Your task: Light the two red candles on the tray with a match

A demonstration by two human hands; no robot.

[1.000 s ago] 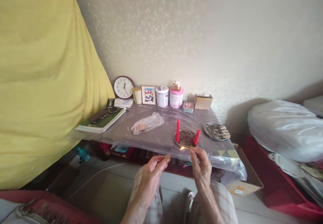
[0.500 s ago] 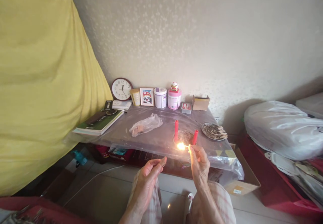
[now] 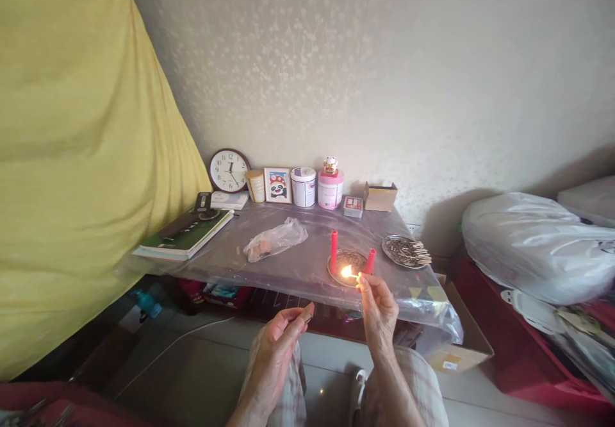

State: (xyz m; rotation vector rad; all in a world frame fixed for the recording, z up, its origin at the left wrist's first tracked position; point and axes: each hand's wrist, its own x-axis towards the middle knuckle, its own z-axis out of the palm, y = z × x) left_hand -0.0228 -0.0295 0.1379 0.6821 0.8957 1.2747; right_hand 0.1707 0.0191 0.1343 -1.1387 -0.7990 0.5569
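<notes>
My right hand (image 3: 378, 308) pinches a burning match (image 3: 349, 273), its flame over the near edge of a round metal plate (image 3: 340, 278). Two red candles stand on that plate: a taller one (image 3: 334, 251) at the left and a shorter, tilted one (image 3: 369, 261) at the right, close to my fingertips. My left hand (image 3: 282, 334) is lower and to the left, fingers closed on a small matchbox (image 3: 307, 313). Both hands are in front of the low table (image 3: 269, 265), which is covered with clear plastic.
A second metal plate (image 3: 394, 245) with several used matches lies right of the candles. A crumpled plastic bag (image 3: 276, 238), books (image 3: 182, 236), a clock (image 3: 229, 170), tins (image 3: 303, 186), a small box (image 3: 353, 206) and a cardboard box (image 3: 379, 196) sit on the table. Yellow cloth hangs left; bagged bundles lie right.
The match flared up after being lit and my right hand lifted it towards the candle plate. My left hand sank a little with the matchbox.
</notes>
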